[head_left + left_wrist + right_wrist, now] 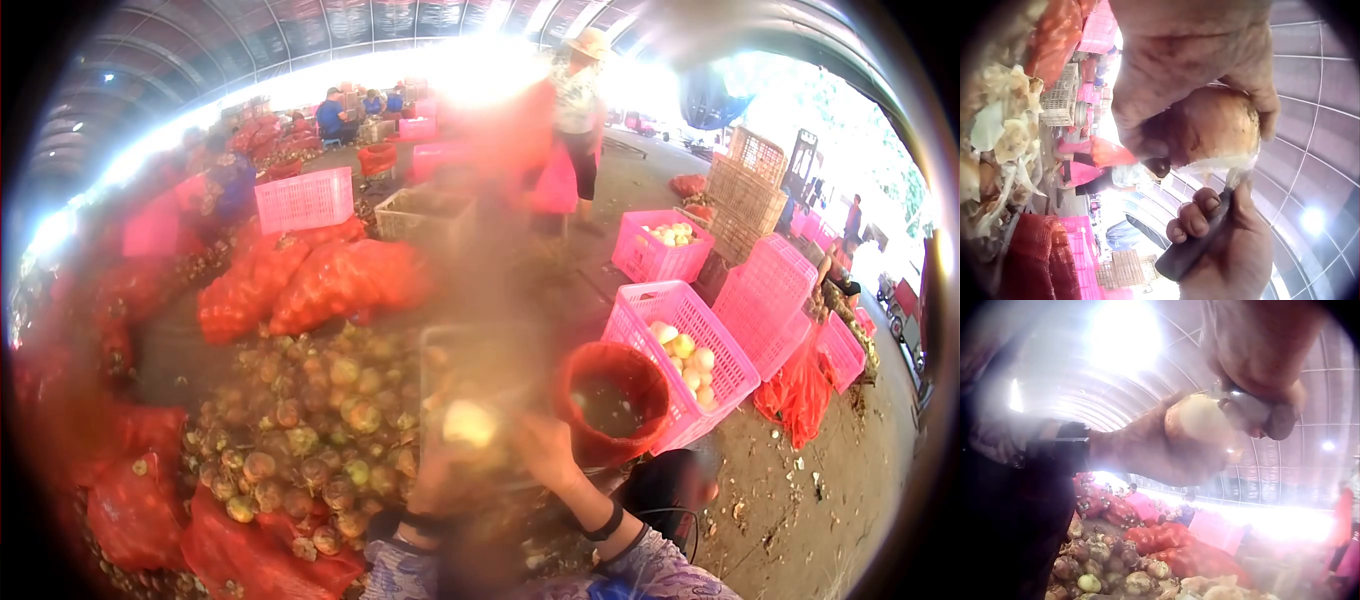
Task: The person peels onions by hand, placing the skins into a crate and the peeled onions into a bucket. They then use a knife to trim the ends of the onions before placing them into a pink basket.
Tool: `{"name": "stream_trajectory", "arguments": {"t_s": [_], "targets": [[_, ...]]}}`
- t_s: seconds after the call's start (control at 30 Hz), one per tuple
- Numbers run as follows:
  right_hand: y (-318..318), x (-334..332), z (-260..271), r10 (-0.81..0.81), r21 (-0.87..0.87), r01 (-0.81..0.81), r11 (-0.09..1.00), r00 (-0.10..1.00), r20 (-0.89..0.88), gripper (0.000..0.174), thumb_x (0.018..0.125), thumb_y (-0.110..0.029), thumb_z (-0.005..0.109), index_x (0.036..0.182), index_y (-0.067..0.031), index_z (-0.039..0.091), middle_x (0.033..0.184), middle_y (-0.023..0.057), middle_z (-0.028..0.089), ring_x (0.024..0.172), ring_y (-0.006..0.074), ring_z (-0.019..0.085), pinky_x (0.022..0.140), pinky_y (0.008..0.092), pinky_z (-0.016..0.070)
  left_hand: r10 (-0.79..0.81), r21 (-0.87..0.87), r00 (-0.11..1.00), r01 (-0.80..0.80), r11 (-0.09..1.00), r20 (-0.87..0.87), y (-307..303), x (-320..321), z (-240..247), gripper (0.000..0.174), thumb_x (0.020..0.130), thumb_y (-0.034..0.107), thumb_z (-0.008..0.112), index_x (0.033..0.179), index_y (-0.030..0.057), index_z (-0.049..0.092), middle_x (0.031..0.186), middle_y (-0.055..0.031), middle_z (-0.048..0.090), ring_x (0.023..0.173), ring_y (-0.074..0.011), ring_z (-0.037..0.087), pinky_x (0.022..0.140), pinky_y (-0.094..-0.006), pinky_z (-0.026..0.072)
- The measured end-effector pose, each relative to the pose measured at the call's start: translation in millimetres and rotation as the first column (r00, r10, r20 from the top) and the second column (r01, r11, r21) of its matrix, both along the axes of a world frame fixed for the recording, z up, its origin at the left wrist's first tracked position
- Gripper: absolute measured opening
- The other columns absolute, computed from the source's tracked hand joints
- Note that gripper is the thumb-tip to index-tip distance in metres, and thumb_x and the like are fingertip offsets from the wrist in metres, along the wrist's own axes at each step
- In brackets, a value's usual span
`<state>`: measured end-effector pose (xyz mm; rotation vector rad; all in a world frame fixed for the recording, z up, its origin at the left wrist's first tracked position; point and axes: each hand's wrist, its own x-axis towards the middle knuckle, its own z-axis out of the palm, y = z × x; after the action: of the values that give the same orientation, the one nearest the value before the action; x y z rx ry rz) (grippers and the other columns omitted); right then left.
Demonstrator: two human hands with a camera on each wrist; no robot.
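Onion (1216, 128) sits in the L hand (1191, 62), fingers + thumb curled round it. Brown skin covers most of it; the pale trimmed end faces the R hand (1235, 256). R hand is wrapped round a knife (1194, 250) w/ dark handle. Its blade end lies at the pale end of the onion, touching it as far as the left wrist view shows.

Key relation: the onion is in the L hand, the R hand is just beside it, and the knife is btwn the two. The onion's root-to-top axis seems to run from the L palm toward the R hand, i.e. across the body. That's a judgement, as the views are blurred. The right wrist view agrees: pale face of the onion (1200, 422) turned to the R hand (1260, 356).

Places, all rel. to the red bucket (612, 400):
- Hands + onion are just left of it, on the person's side.
- R hand (545, 450) is the nearer one, close to the rim; L hand (440, 480) is further left.
- Onion pile (310, 420), unpeeled, lies well left of it.
- Pink crate (725, 350) w/ pale peeled onions is right against its far-right side.
- Red mesh sacks (320, 280) are far left + beyond it, behind the pile.
- Person in a hat (585, 100) stands well beyond it.
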<state>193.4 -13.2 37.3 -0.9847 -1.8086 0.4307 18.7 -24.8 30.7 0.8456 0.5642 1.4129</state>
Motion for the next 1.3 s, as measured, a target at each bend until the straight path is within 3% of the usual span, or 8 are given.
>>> {"name": "stream_trajectory", "arguments": {"t_s": [0.17,0.33,0.37,0.4,0.47,0.57,0.93,1.3], "targets": [[-3.3,-2.5,5.2,0.001,-0.224,-0.02,0.974,0.996,-0.085,0.026,0.092,-0.006,0.057,0.115,-0.002,0.069,0.07,0.0111,0.063,0.057,0.0226,0.06,0.056,0.0337,0.0497,0.016,0.02,1.0,-0.016,1.0,0.016,7.2,-2.1,-16.6,0.074,0.068,0.02,0.078,0.133,-0.0018,0.051,0.115,-0.0107,0.064,0.103,-0.0207,0.065,0.089,-0.03,0.0537],[31.7,24.0,-15.1,-0.161,-0.416,-0.107,0.903,0.813,-0.559,0.011,0.09,-0.004,0.055,0.091,-0.0016,0.066,0.071,0.0112,0.06,0.061,0.0254,0.059,0.056,0.0341,0.0483,0.011,0.096,1.0,-0.009,0.995,-0.015,1.1,-12.6,-6.9,0.071,0.068,0.021,0.079,0.13,-0.0019,0.055,0.119,-0.0117,0.065,0.107,-0.0211,0.065,0.09,-0.0307,0.0539],[32.5,31.1,-17.3,-0.16,-0.414,-0.106,0.904,0.814,-0.558,0.011,0.09,-0.004,0.055,0.091,-0.0016,0.066,0.071,0.0112,0.06,0.061,0.0254,0.059,0.056,0.0341,0.0483,0.02,0.088,0.999,-0.022,0.996,0.03,5.9,-15.0,-12.5,0.07,0.067,0.019,0.079,0.13,-0.0021,0.055,0.119,-0.0116,0.065,0.107,-0.0213,0.064,0.091,-0.0312,0.0539],[30.3,35.2,-14.0,-0.06,-0.175,0.022,0.984,0.975,-0.213,0.011,0.087,-0.003,0.055,0.09,-0.0025,0.066,0.072,0.0113,0.06,0.064,0.0278,0.059,0.057,0.0356,0.0481,0.033,0.074,0.996,-0.039,0.996,0.08,7.5,-16.1,-17.3,0.07,0.066,0.017,0.079,0.129,-0.0023,0.055,0.119,-0.0114,0.065,0.108,-0.0216,0.064,0.091,-0.0317,0.0539],[17.5,22.7,10.5,-0.051,0.304,-0.043,0.952,0.954,0.295,0.024,0.08,-0.001,0.056,0.101,-0.0044,0.067,0.076,0.0121,0.061,0.067,0.0314,0.061,0.058,0.0402,0.0477,0.027,0.061,0.994,-0.034,0.998,0.108,7.1,-17.3,-11.8,0.07,0.066,0.015,0.078,0.129,-0.0023,0.055,0.119,-0.0109,0.065,0.108,-0.0215,0.064,0.092,-0.032,0.0538],[-5.9,-3.6,20.8,-0.143,0.24,0.027,0.97,0.863,0.484,0.04,0.076,-0.002,0.057,0.115,-0.0071,0.065,0.079,0.0133,0.063,0.07,0.0336,0.062,0.061,0.0442,0.048,0.013,0.041,0.997,-0.016,0.999,0.078,3.8,-15.9,-4.0,0.069,0.065,0.011,0.076,0.129,-0.0023,0.056,0.119,-0.0099,0.065,0.107,-0.0212,0.064,0.092,-0.032,0.0536],[0.4,-3.7,15.2,-0.189,0.33,0.051,0.943,0.896,0.402,0.047,0.074,-0.006,0.062,0.121,-0.0115,0.065,0.076,0.0103,0.063,0.064,0.0323,0.062,0.057,0.0431,0.0487,-0.03,0.072,0.994,0.037,0.997,-0.106,10.3,-18.5,-16.5,0.07,0.065,0.003,0.071,0.132,-0.0041,0.054,0.114,-0.0093,0.066,0.104,-0.0196,0.066,0.092,-0.0315,0.0537],[0.7,6.6,-0.6,0.05,-0.053,-0.051,0.997,0.999,-0.018,0.037,0.089,-0.003,0.058,0.126,-0.0042,0.067,0.071,0.0093,0.063,0.055,0.0159,0.059,0.054,0.0312,0.0495,-0.033,0.115,0.988,0.051,0.992,-0.152,9.4,-13.1,-11.6,0.08,0.063,0.006,0.073,0.139,-0.0047,0.05,0.12,-0.0116,0.065,0.108,-0.0209,0.066,0.095,-0.0321,0.0537]]}}
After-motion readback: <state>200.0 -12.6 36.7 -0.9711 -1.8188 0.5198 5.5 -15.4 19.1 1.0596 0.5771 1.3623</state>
